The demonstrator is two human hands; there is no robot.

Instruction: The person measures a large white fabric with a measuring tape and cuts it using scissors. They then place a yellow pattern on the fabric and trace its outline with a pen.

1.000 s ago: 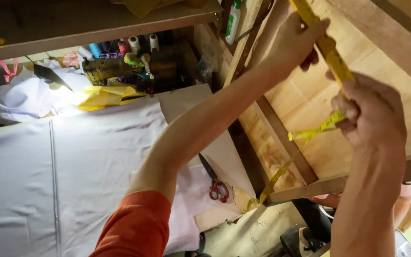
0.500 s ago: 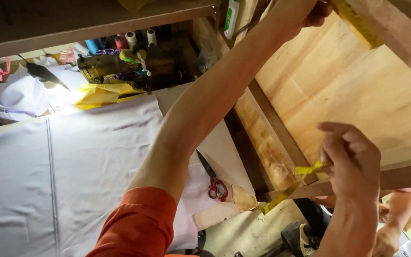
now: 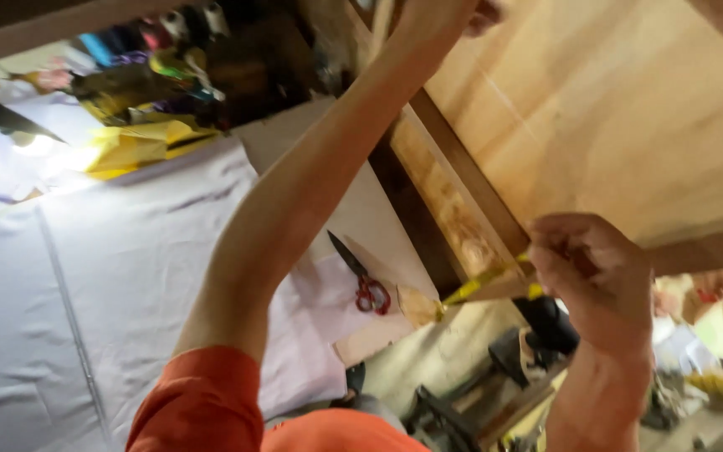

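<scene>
The right hand (image 3: 592, 272) pinches a yellow measuring tape (image 3: 483, 283) against the lower edge of the wooden panel (image 3: 629, 125), while the left hand (image 3: 470, 10), raised at the panel's top, is mostly out of frame, its grip unreadable.

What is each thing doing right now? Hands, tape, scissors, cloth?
Right hand: pinched shut on the yellow tape.
Left hand: raised to the top edge, mostly out of view.
Yellow tape: pulled out along the wooden board.
Scissors: lying closed on the cloth.
White cloth: spread flat.
</scene>
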